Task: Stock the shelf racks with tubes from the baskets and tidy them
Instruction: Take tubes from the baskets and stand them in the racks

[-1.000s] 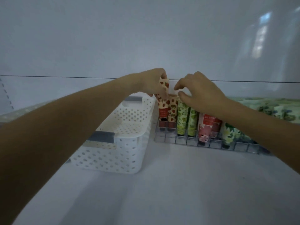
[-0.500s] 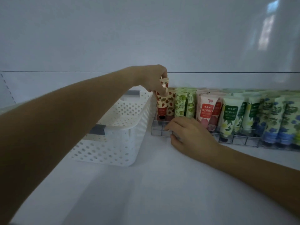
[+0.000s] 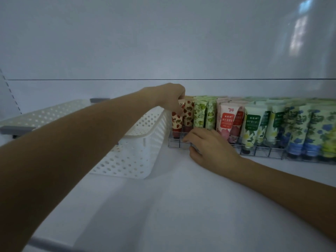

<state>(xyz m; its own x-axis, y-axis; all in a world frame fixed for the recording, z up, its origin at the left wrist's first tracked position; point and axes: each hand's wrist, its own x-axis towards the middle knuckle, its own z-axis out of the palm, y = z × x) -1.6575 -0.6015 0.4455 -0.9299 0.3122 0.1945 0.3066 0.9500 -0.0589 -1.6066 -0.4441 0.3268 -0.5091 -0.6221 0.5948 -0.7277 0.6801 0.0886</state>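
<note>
- Just left of the frame's centre, a cream soft-plastic strawberry tube (image 3: 176, 118) stood cap-down in the leftmost front slot of a clear, grid-walled rack (image 3: 174, 143), with its dark red cap low inside the slot.
- Above it, the left hand (image 3: 171, 99) pinched the tube's flat crimped end between curled fingertips and thumb. The whole printed body hung below the grip, so the hold was at the very top and not around the middle.
- Lower and to the right of the tube, the right hand (image 3: 211, 148) had its fingers curled over the rack's front rail and its thumb low by the shelf. It appeared to brace the rack and held no tube.
- The step in hand looked like seating and straightening this tube. It would go best with a straight downward press until the cap bottomed out, the print facing forward, and the rack kept braced so it could not slide.
- A top pinch gives little control over a soft body, so a light touch would help avoid buckling it or tipping the second strawberry-printed tube (image 3: 188, 113) just beside it.
- Further right stood green-leaf tubes (image 3: 199, 115), pink tubes with red labels (image 3: 226, 120) and blue-flowered tubes (image 3: 298, 133), filling the rack row.
- Left of the rack sat a white perforated plastic basket (image 3: 138, 153), very close to the rack's end; whether they touched could not be told.
- Everything rested on a white shelf (image 3: 163, 206).
</note>
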